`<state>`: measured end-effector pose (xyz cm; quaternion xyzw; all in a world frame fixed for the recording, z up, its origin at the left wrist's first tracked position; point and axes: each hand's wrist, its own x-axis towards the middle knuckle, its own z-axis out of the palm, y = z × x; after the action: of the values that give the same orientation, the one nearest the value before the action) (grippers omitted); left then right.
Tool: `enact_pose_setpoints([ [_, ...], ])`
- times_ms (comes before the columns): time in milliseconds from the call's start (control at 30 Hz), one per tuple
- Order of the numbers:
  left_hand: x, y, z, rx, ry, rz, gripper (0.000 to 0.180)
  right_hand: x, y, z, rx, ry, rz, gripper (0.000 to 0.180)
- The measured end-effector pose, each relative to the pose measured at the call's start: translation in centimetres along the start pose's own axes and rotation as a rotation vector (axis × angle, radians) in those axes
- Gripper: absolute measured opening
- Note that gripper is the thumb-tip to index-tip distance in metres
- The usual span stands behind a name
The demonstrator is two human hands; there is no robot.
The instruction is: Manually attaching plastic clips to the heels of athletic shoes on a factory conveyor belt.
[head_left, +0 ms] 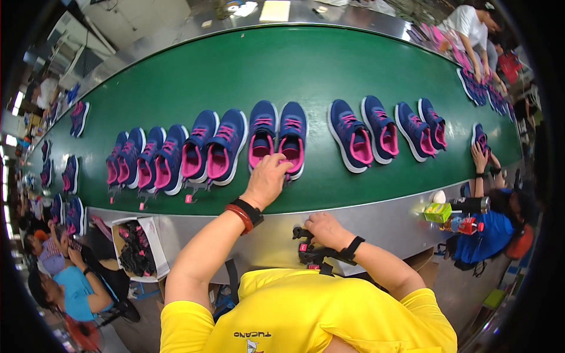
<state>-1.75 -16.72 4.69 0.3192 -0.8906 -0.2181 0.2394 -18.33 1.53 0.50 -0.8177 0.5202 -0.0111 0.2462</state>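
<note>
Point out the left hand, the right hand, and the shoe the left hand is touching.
left hand [268, 178]: head view, back of the hand.
right hand [325, 230]: head view, knuckles, resting on a black bundle at the belt's metal edge.
navy and pink shoe [292, 126]: head view, laced upper.

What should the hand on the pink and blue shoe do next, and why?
Probably grip the heel of the navy shoe more firmly: the left hand only rests its fingers at the pink opening, while the right hand sits on a black tool at the belt's edge.
</note>
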Motion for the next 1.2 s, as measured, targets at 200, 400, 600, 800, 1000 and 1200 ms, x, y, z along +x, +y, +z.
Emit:
enact_pose_setpoints([
  [200, 4.5, 4.4, 5.7, -0.079, -0.179, 0.049, 0.034, -1.2, 0.7, 0.5, 0.287, 0.057, 0.114, 0.028],
  [400, 9.3, 7.9, 11.3, -0.124, -0.338, 0.083, 0.044, -3.9, 4.4, -0.2, 1.043, 0.239, 0.347, 0.02],
  [600, 9.9, 6.8, 15.2, -0.1, -0.421, 0.079, 0.042, -7.1, 10.5, -3.8, 1.61, 0.796, 0.761, 0.015],
  [800, 10.4, 7.6, 15.8, -0.103, -0.405, -0.085, 0.023, -5.6, 12.0, -4.7, 1.491, 0.628, 0.857, 0.017],
  [1000, 10.7, 7.1, 16.1, -0.11, -0.442, -0.012, 0.02, -4.9, 11.8, -2.1, 1.551, 0.578, 0.743, 0.019],
  [1200, 8.4, 5.0, 12.9, -0.095, -0.433, -0.08, 0.01, -3.2, 13.2, -4.9, 1.375, 0.112, 0.453, 0.026],
])
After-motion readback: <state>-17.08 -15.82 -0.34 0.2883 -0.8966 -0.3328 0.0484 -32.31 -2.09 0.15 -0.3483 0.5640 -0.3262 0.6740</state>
